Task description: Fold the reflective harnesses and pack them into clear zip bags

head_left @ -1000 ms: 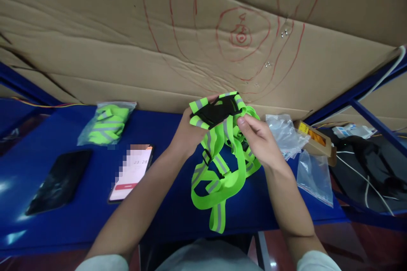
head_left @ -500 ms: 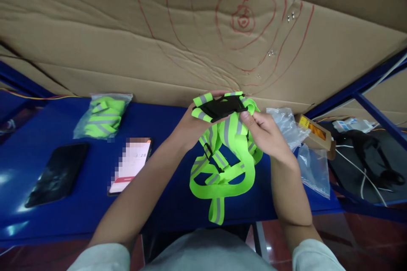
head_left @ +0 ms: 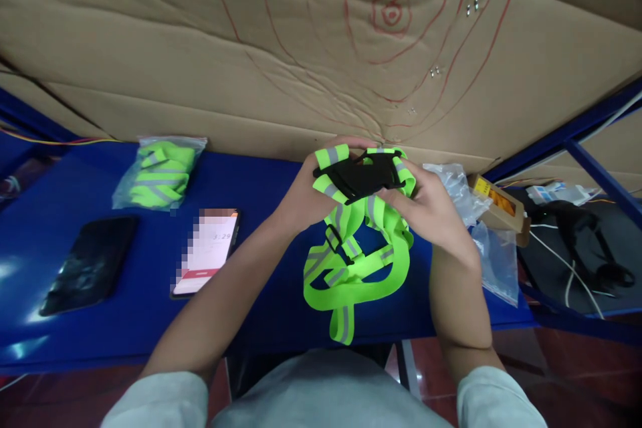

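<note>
Both hands hold up a black plastic buckle (head_left: pixel 364 177) at the top of a bundle of neon-green reflective straps (head_left: pixel 361 297). My left hand (head_left: pixel 307 197) grips the buckle's left side, its fingers passing behind the strap and mostly hidden. At the other side, my right hand (head_left: pixel 426 204) pinches the buckle's lower right edge with the thumb in front; its other fingers are behind the webbing. Grey reflective stripes run along the straps. Below the hands the straps hang in loops, with a small black slider (head_left: pixel 335 239) on one of them.
On the blue table (head_left: pixel 271 180) lie a bagged green strap set (head_left: pixel 159 174), a dark tablet-like device (head_left: pixel 90 264) and a lit phone (head_left: pixel 208 251). Clear plastic bags (head_left: pixel 494 261) and an open cardboard box (head_left: pixel 499 204) lie right. A cardboard wall (head_left: pixel 200 60) stands behind.
The buckle has turned to face me more and shifted slightly right with both hands. My right thumb now sits lower on its edge. The hanging loops have swung a little.
</note>
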A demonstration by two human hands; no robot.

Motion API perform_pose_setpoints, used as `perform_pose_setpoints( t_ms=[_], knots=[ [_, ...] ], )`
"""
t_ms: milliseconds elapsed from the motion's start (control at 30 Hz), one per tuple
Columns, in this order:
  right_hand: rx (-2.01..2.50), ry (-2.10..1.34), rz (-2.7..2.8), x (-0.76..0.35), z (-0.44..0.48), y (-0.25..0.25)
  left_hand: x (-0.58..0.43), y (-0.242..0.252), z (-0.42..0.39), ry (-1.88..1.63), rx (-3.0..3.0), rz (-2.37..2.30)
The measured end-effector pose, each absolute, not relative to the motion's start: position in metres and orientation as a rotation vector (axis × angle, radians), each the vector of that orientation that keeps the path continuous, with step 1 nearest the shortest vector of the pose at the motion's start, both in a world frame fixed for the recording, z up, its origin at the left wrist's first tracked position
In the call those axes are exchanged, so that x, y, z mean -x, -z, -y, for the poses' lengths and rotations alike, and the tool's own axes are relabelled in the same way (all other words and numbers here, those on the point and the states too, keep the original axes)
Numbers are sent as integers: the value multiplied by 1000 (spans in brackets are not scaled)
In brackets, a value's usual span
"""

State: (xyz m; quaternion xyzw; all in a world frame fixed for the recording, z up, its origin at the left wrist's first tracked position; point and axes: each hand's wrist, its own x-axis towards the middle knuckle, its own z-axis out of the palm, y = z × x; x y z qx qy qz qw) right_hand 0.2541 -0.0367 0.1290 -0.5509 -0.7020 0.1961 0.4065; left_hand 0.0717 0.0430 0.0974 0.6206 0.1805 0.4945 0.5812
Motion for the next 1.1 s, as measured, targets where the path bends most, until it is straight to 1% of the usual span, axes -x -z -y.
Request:
perform_pose_setpoints(
  t_ms=[133, 233, 400, 600, 733, 867, 1033, 1100],
  knots=[
    [1355, -313, 1622, -250, 32, -121, -73, -90, -46, -1066, -1372, -427],
    [1313, -267, 1565, -247, 30, -117, -77, -82, -48, -1043, -1337, -436],
    [1229, -409, 1528, -247, 27, -110, -81, -74, -49, -914, -1280, -400],
    [1242, -547, 1728, -258, 16, -104, -81, -65, -54, -1043, -1277, -479],
    [1248, -670, 1774, -261, 12, -96, -78, -66, -53, -1036, -1352, -454],
    [1263, -660, 1650, -254, 12, -93, -78, -73, -52, -928, -1474, -411],
    [1158, -652, 1636, -245, 10, -102, -84, -67, -55, -984, -1322, -318],
    [1123, -667, 1648, -248, 10, -106, -86, -63, -54, -952, -1303, -352]
  ],
)
